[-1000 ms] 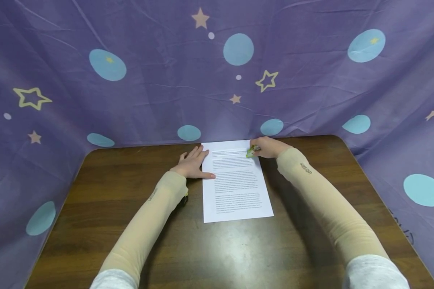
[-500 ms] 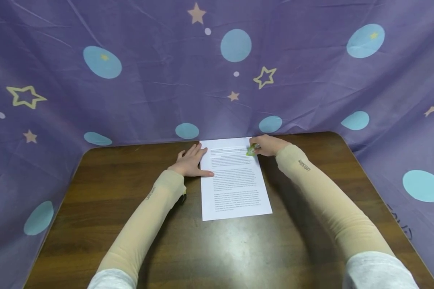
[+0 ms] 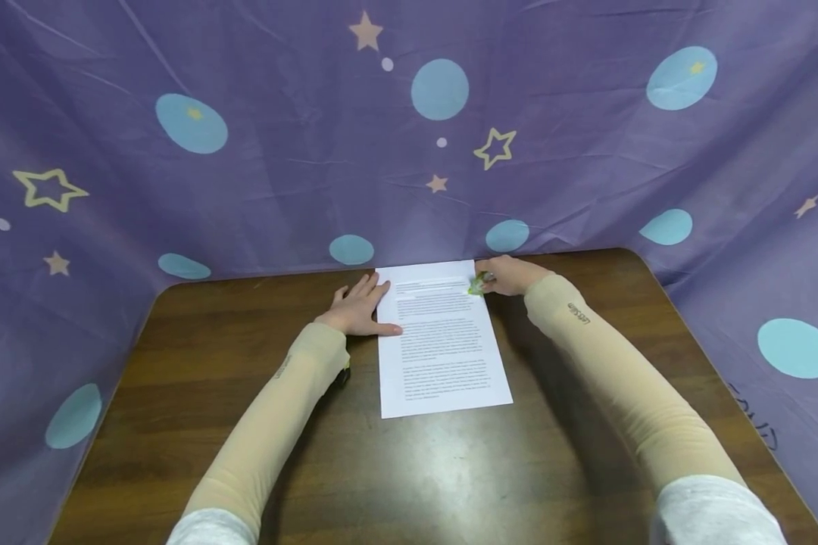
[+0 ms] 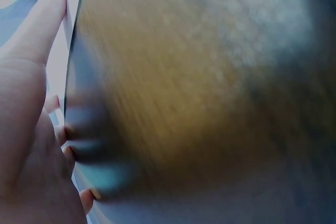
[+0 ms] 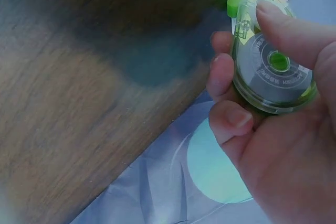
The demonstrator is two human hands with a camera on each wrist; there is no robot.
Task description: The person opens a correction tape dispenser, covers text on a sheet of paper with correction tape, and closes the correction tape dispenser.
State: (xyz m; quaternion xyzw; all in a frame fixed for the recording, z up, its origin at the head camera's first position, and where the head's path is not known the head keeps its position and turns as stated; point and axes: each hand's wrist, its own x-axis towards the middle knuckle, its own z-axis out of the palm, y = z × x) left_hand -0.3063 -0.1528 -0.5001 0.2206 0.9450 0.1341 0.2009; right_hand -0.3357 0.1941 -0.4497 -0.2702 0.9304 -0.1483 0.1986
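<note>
A printed sheet of paper [image 3: 443, 386] lies on the wooden table near its far edge. My left hand [image 3: 357, 309] rests spread on the sheet's left edge, thumb and fingertips touching the paper. My right hand [image 3: 511, 275] grips a correction tape dispenser [image 5: 270, 72] at the sheet's upper right edge. The dispenser is clear with a green hub and a green tip cap; thumb on one face, fingers curled round the other side. In the head view only its greenish front end [image 3: 477, 284] shows beside the printed lines. White strips cover parts of the upper text.
The brown wooden table [image 3: 245, 363] reaches back to a purple curtain [image 3: 279, 151] with stars and blue dots, which hangs right behind its far edge. A small black and yellow object [image 3: 344, 371] shows beside the left sleeve, probably worn on the wrist.
My right hand has shifted slightly rightward with the correction tape dispenser, toward the paper's right edge. The left hand holds its place on the sheet; the head view has tilted a little.
</note>
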